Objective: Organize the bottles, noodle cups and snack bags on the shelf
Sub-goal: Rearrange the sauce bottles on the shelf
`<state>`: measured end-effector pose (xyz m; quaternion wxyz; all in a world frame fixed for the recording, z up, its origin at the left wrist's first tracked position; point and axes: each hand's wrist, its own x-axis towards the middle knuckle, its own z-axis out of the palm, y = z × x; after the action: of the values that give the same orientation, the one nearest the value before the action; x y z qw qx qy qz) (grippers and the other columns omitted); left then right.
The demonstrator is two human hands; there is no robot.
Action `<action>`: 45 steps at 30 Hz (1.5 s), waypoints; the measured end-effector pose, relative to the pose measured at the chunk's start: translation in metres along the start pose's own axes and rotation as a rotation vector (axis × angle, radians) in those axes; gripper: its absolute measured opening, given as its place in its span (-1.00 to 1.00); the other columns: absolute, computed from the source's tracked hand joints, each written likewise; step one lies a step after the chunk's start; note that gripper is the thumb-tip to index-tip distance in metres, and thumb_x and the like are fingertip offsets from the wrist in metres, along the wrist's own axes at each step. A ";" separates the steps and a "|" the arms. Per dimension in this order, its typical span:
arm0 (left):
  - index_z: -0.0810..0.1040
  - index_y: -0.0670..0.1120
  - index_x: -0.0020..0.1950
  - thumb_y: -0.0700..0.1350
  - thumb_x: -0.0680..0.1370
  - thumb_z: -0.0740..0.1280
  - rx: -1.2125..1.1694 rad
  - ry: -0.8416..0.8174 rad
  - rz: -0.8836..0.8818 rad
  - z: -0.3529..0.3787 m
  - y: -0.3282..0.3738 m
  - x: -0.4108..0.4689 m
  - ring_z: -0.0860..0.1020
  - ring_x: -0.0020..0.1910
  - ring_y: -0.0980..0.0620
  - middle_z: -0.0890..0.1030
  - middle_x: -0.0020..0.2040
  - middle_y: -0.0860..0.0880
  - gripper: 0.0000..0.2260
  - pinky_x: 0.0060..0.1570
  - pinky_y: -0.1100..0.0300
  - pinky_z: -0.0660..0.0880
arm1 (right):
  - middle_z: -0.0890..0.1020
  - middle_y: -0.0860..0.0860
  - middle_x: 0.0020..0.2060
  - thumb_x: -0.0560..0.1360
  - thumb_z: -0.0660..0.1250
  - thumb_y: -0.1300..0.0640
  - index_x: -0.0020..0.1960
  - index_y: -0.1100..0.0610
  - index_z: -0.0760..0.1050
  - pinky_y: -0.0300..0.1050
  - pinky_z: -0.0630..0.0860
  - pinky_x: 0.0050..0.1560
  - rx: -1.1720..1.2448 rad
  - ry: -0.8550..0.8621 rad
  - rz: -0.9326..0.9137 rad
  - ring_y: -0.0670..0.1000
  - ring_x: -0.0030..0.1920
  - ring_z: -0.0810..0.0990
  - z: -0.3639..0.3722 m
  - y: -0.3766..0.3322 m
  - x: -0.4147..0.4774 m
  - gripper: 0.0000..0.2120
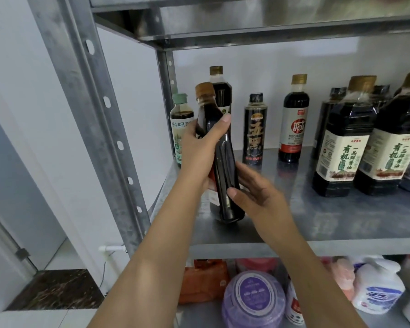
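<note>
Dark brown liquid filled the slim clear bottle with a tan cap (224,176), which you held tilted, cap leaning left, over the front left corner of the grey steel shelf (294,216). Whether its base touched the shelf: could not tell.

Your left hand (199,147) gripped the upper body, thumb across the front, fingers curled round the back. Your right hand (258,190) gripped the lower body from the right, thumb on the front, fingers behind.

At the back left, upright: a small green-capped bottle with a pale label (179,124) and a tall dark bottle with a gold cap (219,91). Further right stood a black-labelled dark bottle (255,133), then a dark bottle with a red and white label (294,124), apart from each other. Far right: a large dark jug with a cream label (341,147) and a second jug (393,147) just beside it.

Lower tier: a purple round tub (253,297), an orange bag (204,280), a white bottle with a blue label (376,287)
</note>
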<state>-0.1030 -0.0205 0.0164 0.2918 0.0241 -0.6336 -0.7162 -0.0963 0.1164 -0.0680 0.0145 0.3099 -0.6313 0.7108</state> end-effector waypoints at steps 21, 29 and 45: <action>0.58 -0.17 0.21 0.02 0.50 0.50 0.085 -0.126 -0.027 -0.001 0.012 0.017 0.72 -0.15 -0.12 0.73 -0.06 -0.15 -0.62 0.02 -0.05 0.66 | 0.59 -0.20 0.15 0.34 0.47 -0.05 0.34 -0.26 0.36 -0.12 0.52 0.25 -0.101 0.059 0.029 -0.18 0.21 0.53 -0.005 0.000 0.002 -0.39; 0.51 -0.26 0.28 -0.06 0.57 0.40 -0.157 -0.109 -0.079 0.000 0.000 0.020 0.65 -0.25 -0.13 0.66 -0.11 -0.19 -0.63 -0.07 -0.04 0.60 | 0.66 -0.20 0.15 0.52 0.40 0.19 0.39 -0.16 0.37 -0.24 0.55 0.19 -0.015 -0.014 0.137 -0.23 0.19 0.60 -0.005 0.001 0.005 -0.48; 0.57 -0.05 0.05 0.08 0.56 0.37 0.133 -0.108 0.034 0.015 -0.008 0.022 0.68 -0.09 -0.30 0.69 -0.03 -0.27 -0.78 0.08 -0.30 0.58 | 0.69 -0.13 0.13 0.55 0.36 0.29 0.42 0.00 0.42 -0.19 0.59 0.15 0.035 0.056 0.134 -0.10 0.20 0.64 -0.011 0.005 0.006 -0.52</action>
<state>-0.1302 -0.0164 0.0191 0.2668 -0.0061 -0.6950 -0.6676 -0.1078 0.1228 -0.0701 -0.0206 0.2472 -0.6376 0.7294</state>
